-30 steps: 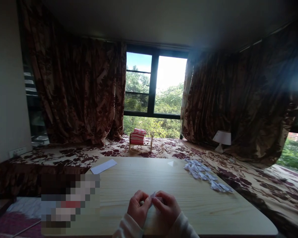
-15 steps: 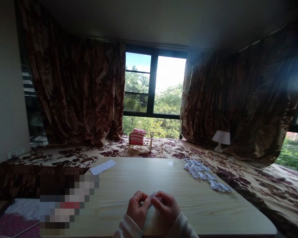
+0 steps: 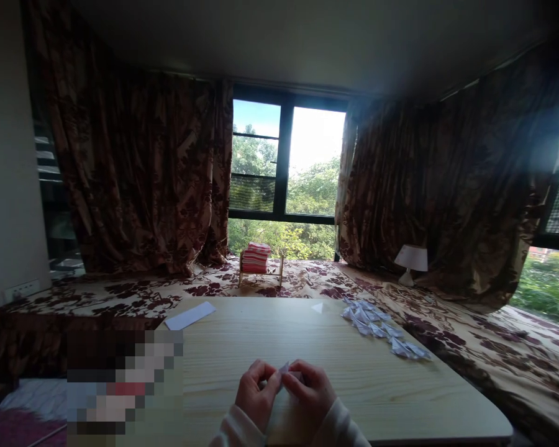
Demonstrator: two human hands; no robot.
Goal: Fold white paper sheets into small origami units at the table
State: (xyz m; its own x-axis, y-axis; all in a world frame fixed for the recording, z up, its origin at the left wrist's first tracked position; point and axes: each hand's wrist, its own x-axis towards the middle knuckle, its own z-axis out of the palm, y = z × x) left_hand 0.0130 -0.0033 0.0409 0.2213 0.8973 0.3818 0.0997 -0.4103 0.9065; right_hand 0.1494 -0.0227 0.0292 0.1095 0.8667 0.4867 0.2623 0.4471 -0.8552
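Note:
Close above the front of the pale wooden table [image 3: 233,347], my two hands meet around a small folded piece of paper [image 3: 285,367]. My left hand [image 3: 257,388] pinches its left side between thumb and fingers. On the other side, my right hand [image 3: 310,386] grips it with the thumb in front. Only a pointed tip and a bit of the white paper show; the fingers hide the rest. A heap of folded paper pieces [image 3: 375,323] lies at the table's right edge. One small white paper triangle [image 3: 317,308] lies by the far edge.
A white paper strip [image 3: 190,315] lies at the far left corner of the table. Behind, on a flowered cover [image 3: 307,279], stand a small rack with striped cloths [image 3: 255,257] and a white lamp [image 3: 412,257]. A pixelated patch hides the table's left side.
The whole view has shifted slightly, so things appear a little further left. My hands keep the same pinch on the folded paper, with hardly any visible motion.

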